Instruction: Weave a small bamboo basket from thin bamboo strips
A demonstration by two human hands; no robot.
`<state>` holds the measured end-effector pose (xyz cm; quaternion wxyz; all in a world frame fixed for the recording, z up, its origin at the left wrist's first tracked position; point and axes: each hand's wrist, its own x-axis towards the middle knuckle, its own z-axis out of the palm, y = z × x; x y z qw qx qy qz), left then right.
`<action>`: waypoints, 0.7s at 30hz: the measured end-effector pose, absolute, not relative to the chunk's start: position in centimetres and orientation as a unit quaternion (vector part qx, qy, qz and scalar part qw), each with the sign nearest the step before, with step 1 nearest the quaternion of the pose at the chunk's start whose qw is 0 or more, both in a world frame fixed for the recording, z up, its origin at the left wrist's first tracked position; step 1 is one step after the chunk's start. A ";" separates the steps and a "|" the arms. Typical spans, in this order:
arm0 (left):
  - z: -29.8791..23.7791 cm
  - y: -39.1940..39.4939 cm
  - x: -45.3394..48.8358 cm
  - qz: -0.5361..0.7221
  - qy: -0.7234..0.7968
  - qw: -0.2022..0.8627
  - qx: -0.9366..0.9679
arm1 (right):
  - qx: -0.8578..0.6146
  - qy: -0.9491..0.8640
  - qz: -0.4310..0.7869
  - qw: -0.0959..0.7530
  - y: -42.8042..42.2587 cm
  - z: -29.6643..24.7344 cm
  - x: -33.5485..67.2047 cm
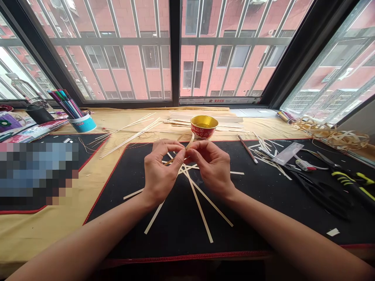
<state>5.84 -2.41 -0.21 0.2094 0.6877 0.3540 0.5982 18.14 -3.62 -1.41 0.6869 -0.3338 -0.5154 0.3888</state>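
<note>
My left hand (162,169) and my right hand (211,166) meet over the black mat, fingertips pinched close together. Between them is a thin, pale bamboo strip (191,139), bent into a curve that rises above the fingers. Both thumbs and forefingers press on it. Beneath the hands, several flat bamboo strips (202,212) cross one another and fan out over the mat like spokes. Their crossing point is partly covered by my fingers. Just behind the hands stands a red bowl (204,127) with a gold inside, which seems to hold liquid.
A pencil (247,149), strip offcuts (263,148), black-handled pliers (319,191) and scissors (328,160) lie right on the black mat (123,242). Coiled strips (331,132) rest at far right. Behind are loose strips (131,136) and a blue pen cup (83,123), below a barred window.
</note>
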 end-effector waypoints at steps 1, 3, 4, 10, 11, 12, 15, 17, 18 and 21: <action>-0.2 -2.4 5.9 0.598 0.349 0.205 0.692 | -0.334 -0.517 0.380 0.690 -3.7 -1.5 18.1; -0.1 -2.5 5.9 0.597 0.341 0.194 0.699 | -0.334 -0.527 0.358 0.695 -3.8 -1.6 18.1; -0.1 -2.5 5.9 0.598 0.337 0.188 0.702 | -0.334 -0.534 0.345 0.696 -3.8 -1.6 18.1; -0.1 -2.4 5.8 0.602 0.317 0.145 0.719 | -0.349 -0.572 0.270 0.692 -4.0 -1.8 18.1; -0.2 -2.4 5.8 0.600 0.315 0.137 0.722 | -0.351 -0.577 0.260 0.690 -4.0 -1.8 18.1; -0.2 -2.4 5.8 0.599 0.314 0.129 0.725 | -0.353 -0.582 0.250 0.688 -4.1 -1.9 18.1; -0.2 -2.4 5.8 0.597 0.313 0.098 0.732 | -0.370 -0.602 0.208 0.676 -4.2 -1.9 18.1; -0.1 -2.4 5.8 0.596 0.310 0.073 0.738 | -0.388 -0.619 0.153 0.666 -4.2 -1.9 18.1; -0.1 -2.5 5.8 0.594 0.308 0.061 0.740 | -0.395 -0.628 0.117 0.660 -4.2 -1.9 18.2; 0.1 -2.6 5.9 0.592 0.305 0.023 0.745 | -0.409 -0.653 0.019 0.637 -4.2 -1.7 18.2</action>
